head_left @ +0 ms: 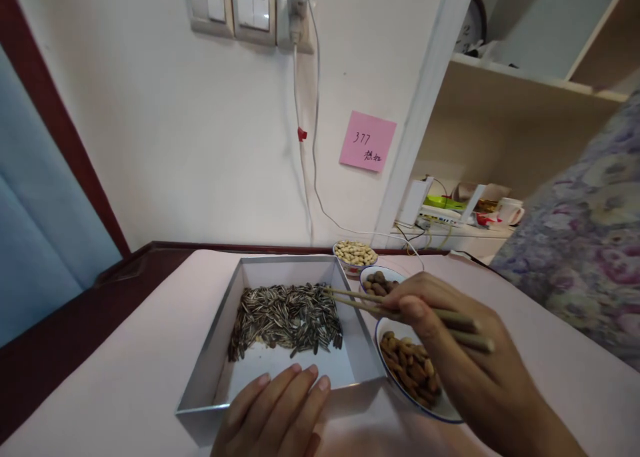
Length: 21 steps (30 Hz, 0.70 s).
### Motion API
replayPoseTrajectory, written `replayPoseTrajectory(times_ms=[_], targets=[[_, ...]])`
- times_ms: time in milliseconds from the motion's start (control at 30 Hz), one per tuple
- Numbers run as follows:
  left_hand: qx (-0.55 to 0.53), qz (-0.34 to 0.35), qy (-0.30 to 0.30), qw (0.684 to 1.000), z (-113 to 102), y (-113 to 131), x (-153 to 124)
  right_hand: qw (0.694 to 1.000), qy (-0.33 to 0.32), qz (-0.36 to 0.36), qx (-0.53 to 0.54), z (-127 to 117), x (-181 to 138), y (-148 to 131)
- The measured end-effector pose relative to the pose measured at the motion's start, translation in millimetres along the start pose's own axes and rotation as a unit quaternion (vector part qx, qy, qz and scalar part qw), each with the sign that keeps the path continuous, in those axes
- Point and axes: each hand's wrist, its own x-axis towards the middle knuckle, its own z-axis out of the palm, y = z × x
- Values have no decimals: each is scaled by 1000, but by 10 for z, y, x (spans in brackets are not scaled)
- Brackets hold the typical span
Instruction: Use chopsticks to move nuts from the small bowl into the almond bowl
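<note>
Head-camera view: a pair of chopsticks is gripped in the right hand, fingers clenched round the shafts near their thick ends. The slim tips are carried to the left of that hand, over the right edge of the heap of sunflower seeds. Whether a seed is pinched between the tips cannot be told; they look nearly closed and sit at the heap's margin.

Directly beneath the right hand stands a blue-rimmed bowl of almonds, partly hidden by the wrist. Just beyond the knuckles a second small bowl of dark nuts is seen, and farther off a bowl of pale peanuts near the wall.

The left hand is laid flat on the near rim of the shallow white tray, fingers together and resting on the bare tray floor, grasping nothing. The seeds lie ahead of those fingertips, across the far half of the tray.

The step in hand is judged to be picking at the seed heap with the chopsticks while the tray is steadied. A fine closing of the tips on one flat, slippery seed would be called for next, with the tray kept from sliding on the pink table.
</note>
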Motion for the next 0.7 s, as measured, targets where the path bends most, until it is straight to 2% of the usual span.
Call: replayPoseTrajectory(times_ms=[100, 300, 533, 700], targets=[[6, 3, -3, 1000, -8, -4, 7, 998, -61, 20, 9, 177, 33, 72], [11, 33, 7, 999, 9, -38, -50, 993, -109, 44, -4, 351, 35, 170], [24, 58, 47, 997, 81, -77, -66, 991, -124, 52, -15, 471, 41, 186], [11, 32, 11, 999, 24, -51, -74, 993, -106, 44, -11, 503, 30, 191]])
